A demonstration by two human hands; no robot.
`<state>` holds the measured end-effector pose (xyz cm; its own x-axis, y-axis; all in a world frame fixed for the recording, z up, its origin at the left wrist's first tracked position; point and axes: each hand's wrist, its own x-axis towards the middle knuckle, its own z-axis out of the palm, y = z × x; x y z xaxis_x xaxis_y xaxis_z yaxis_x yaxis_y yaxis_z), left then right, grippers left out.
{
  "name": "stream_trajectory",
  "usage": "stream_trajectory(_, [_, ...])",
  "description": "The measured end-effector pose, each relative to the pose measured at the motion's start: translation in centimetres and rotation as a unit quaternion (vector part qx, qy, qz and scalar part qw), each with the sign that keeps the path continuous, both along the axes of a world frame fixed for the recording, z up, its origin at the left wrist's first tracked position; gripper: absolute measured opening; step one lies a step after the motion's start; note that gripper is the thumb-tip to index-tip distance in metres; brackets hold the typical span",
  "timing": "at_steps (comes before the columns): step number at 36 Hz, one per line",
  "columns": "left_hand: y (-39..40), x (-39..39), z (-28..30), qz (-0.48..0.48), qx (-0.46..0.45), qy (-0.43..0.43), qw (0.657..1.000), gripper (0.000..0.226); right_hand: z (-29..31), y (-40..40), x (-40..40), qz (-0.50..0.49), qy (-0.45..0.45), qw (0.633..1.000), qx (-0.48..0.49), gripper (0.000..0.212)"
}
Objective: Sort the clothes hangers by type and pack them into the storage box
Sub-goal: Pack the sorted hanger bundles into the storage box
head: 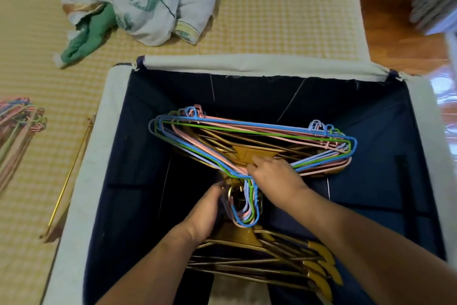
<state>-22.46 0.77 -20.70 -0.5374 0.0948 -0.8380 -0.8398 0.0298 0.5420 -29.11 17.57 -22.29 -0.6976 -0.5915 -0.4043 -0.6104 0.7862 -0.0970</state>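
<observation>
The right hand (pixel 274 173) is being laid on the bundle of coloured wire hangers (pixel 252 141), with its fingers curled down over the point where the shoulders meet. The left hand (pixel 205 210) is being kept just beside the bunched hooks; whether its fingers are closed around them cannot be told, because they are turned away from the camera. This bundle is being settled inside the storage box (pixel 108 131), on top of some gold hangers, toward the far side. A second stack of gold hangers (pixel 267 257) is lying in the near part of the box, under the forearms.

The step in hand is judged to be the placing of one sorted group into the box. For the next move, the hands are probably to be freed without disturbing the hooks, and then the remaining coloured hangers (pixel 17 126) on the checked bedcover (pixel 272 12), left of the box, are to be fetched, together with the thin gold hanger (pixel 71 171) near the box wall. A crumpled cloth (pixel 148 0) is lying beyond the box.
</observation>
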Motion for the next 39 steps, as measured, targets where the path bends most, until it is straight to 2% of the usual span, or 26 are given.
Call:
stream_trajectory(3, [-0.6,1.1,-1.5,-0.124,-0.112,-0.023,0.986,0.024,0.0,0.0,-0.2,-0.006,0.007,1.0,0.009,0.037])
stream_trajectory(4, [-0.9,1.6,-1.7,-0.221,-0.138,-0.041,0.964,0.028,0.1,0.0,-0.2,-0.007,0.005,1.0,0.014,0.037])
stream_trajectory(6, [-1.1,2.5,-2.2,-0.441,-0.164,-0.049,0.881,0.052,-0.1,0.0,-0.1,-0.01,0.002,1.0,0.019,0.038])
stream_trajectory(8, [-1.3,3.0,-2.1,-0.539,-0.178,-0.056,0.821,0.071,-0.2,0.0,0.0,-0.012,0.005,1.0,0.02,0.042])
stream_trajectory(11, [-1.2,2.6,-2.1,-0.623,-0.208,-0.049,0.752,0.068,-0.4,0.2,0.0,-0.03,0.02,0.999,0.014,0.05])
stream_trajectory(13, [-1.1,2.5,-2.3,-0.638,-0.214,-0.062,0.737,0.073,-0.6,0.1,-0.1,-0.044,0.022,0.999,0.017,0.049])
stream_trajectory(16, [-0.7,3.4,-2.5,-0.635,-0.218,-0.095,0.735,0.093,-1.0,-0.2,0.4,-0.069,0.009,0.997,0.032,0.048])
stream_trajectory(19, [-0.7,4.2,-3.7,-0.605,-0.241,-0.104,0.751,0.099,-1.5,-0.4,1.3,-0.086,0.003,0.995,0.04,0.045])
stream_trajectory(22, [-0.7,4.2,-4.3,-0.583,-0.246,-0.093,0.769,0.088,-1.7,0.1,1.5,-0.084,0.006,0.996,0.038,0.042])
stream_trajectory(25, [-0.7,3.9,-4.7,-0.538,-0.257,-0.066,0.8,0.067,-1.7,0.5,1.2,-0.085,0.008,0.995,0.042,0.039])
stream_trajectory(28, [-1.1,2.8,-4.4,-0.464,-0.268,-0.065,0.842,0.067,-1.6,0.5,0.9,-0.082,-0.001,0.995,0.051,0.035])
stream_trajectory(30, [-1.4,1.7,-3.3,-0.371,-0.25,-0.049,0.893,0.067,-1.4,0.5,0.7,-0.077,-0.004,0.996,0.053,0.033])
stream_trajectory(31, [-1.5,1.0,-2.7,-0.294,-0.232,-0.038,0.926,0.064,-1.3,0.6,0.6,-0.075,-0.004,0.996,0.052,0.032])
stream_trajectory(33, [-1.4,-0.7,-1.6,-0.073,-0.138,-0.035,0.987,0.054,-1.2,0.8,0.4,-0.07,0.003,0.996,0.052,0.03])
stream_trajectory(34, [-1.2,-1.9,-1.0,0.034,-0.065,-0.035,0.997,0.044,-1.1,0.9,0.4,-0.065,0.008,0.996,0.054,0.028])
stream_trajectory(36, [-1.3,-4.5,-0.4,0.179,0.033,-0.004,0.983,0.032,-1.0,0.8,0.3,-0.062,0.011,0.997,0.054,0.027])
stream_trajectory(37, [-1.1,-5.7,-0.4,0.223,0.048,0.013,0.974,0.03,-1.0,0.7,0.2,-0.065,0.01,0.996,0.053,0.028])
stream_trajectory(39, [-0.7,-6.9,-0.6,0.241,0.032,0.039,0.969,0.036,-1.0,0.8,-0.1,-0.077,0.003,0.996,0.053,0.029])
